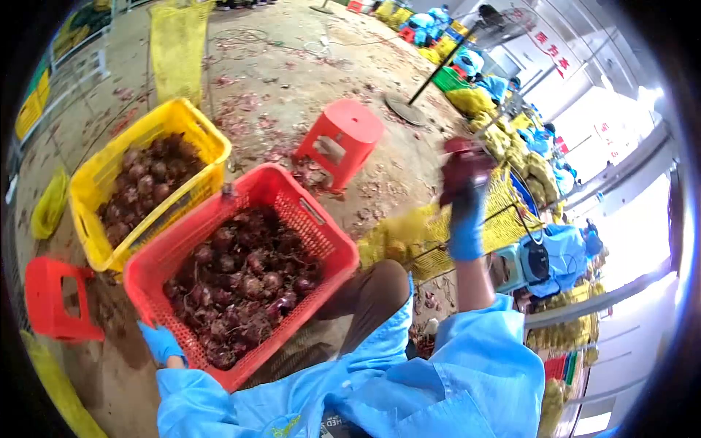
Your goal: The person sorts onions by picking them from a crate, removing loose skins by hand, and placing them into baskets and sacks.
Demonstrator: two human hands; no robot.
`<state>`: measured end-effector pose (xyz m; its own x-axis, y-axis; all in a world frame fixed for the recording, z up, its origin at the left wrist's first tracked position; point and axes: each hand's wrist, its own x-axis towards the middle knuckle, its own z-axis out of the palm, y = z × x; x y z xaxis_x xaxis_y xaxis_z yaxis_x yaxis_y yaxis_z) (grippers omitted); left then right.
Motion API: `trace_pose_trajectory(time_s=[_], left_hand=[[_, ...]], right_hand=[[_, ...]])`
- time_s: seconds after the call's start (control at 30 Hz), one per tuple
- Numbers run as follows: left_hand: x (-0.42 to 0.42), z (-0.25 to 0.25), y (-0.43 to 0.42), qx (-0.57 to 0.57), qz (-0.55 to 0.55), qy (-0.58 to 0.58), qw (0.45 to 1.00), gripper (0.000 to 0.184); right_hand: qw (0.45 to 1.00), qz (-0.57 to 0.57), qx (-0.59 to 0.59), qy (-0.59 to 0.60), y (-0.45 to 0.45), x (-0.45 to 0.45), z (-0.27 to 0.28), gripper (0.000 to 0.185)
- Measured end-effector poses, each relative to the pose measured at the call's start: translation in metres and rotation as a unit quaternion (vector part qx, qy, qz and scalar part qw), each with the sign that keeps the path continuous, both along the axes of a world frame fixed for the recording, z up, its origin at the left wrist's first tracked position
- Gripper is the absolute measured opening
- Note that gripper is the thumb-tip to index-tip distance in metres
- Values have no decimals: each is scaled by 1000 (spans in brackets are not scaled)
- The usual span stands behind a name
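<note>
Right now, my blue-gloved left hand rests against the outside of the red plastic crate at its near left corner; I can't tell whether it grips. Red onions with stringy roots lie inside. Right of that crate, my raised right hand is blurred against something dark red, its grip unclear. Beyond the crate stand a yellow crate of onions, a red stool and, farthest, a pedestal fan.

A produce workshop: concrete floor littered with onion skins (reddish scraps), crates of onions, piled yellow mesh sacks, blue-clad workers.
</note>
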<state>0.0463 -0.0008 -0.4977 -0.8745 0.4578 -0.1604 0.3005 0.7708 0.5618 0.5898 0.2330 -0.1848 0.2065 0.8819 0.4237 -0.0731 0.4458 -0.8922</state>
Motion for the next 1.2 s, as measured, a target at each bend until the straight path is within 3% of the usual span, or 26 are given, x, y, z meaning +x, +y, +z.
trace_pose_trajectory(time_s=[0.07, 0.13, 0.2, 0.27, 0.3, 0.33, 0.37, 0.4, 0.43, 0.47, 0.5, 0.53, 0.6, 0.63, 0.67, 0.73, 0.77, 0.83, 0.87, 0.9, 0.93, 1.0, 1.2], left_hand=[[7, 10, 4, -21, 7, -1, 1000, 53], [-8, -15, -2, 2, 4, 22, 1000, 52], [-15, -16, -5, -14, -12, 41, 999, 52], [0, 14, 4, -47, 18, -6, 999, 53], [-7, -3, 1, -19, 11, 22, 1000, 51], [0, 12, 2, 55, -1, -39, 998, 47], [-7, -12, -3, 88, -20, 19, 996, 43], [-3, 0, -2, 64, -20, 11, 998, 41], [7, 20, 1, -32, 7, 24, 999, 40], [5, 5, -2, 20, 6, 70, 997, 40], [10, 10, 3, 6, 19, 90, 996, 40], [5, 8, 0, 3, 9, 42, 999, 44], [5, 2, 2, 6, 20, 80, 997, 50], [11, 7, 9, -9, 26, 90, 996, 52], [15, 13, 11, -21, 36, 99, 994, 54], [18, 22, 11, -46, 51, 68, 995, 54], [16, 21, 9, -39, 51, 62, 996, 54], [13, 14, 5, -36, 55, 74, 995, 54], [15, 20, 7, -58, 61, 70, 994, 52], [13, 18, 8, -58, 64, 62, 994, 52], [13, 18, 8, -59, 67, 53, 995, 51], [16, 25, 10, -71, 75, 56, 993, 49], [19, 45, 17, -67, 87, 10, 994, 53]], right_hand=[[972, -146, 181, -30, -17, 34, 60, 36], [884, -355, 302, -34, 1, 124, 85, 36], [917, -337, 192, -97, -7, 179, 101, 43], [825, -463, 43, -320, 7, 284, 78, 44], [910, -302, -103, -265, -4, 299, 78, 50], [913, -288, -114, -267, -7, 315, 77, 50], [927, -259, -65, -262, 0, 325, 70, 43], [943, -216, -44, -250, 2, 286, 59, 39], [956, -172, -24, -235, 3, 238, 51, 35], [968, -126, -7, -219, 4, 190, 42, 32], [910, -200, 34, -362, -7, 110, 41, 32], [898, -131, 41, -419, 2, 98, 15, 29], [886, 12, 4, -464, 3, 5, -52, 30], [833, 45, -55, -549, -3, -26, -86, 35], [786, 170, -52, -592, -15, -82, -97, 40], [681, 382, -34, -624, -27, -139, -172, 35], [595, 457, -86, -655, -36, -159, -218, 33], [528, 502, -104, -678, -67, -202, -274, 34], [460, 527, -88, -709, -80, -220, -299, 41], [522, 524, -74, -669, -97, -237, -297, 54], [489, 519, -129, -689, -108, -257, -305, 73], [477, 455, -223, -718, -124, -284, -314, 86], [416, 378, -206, -801, -151, -312, -354, 105]])
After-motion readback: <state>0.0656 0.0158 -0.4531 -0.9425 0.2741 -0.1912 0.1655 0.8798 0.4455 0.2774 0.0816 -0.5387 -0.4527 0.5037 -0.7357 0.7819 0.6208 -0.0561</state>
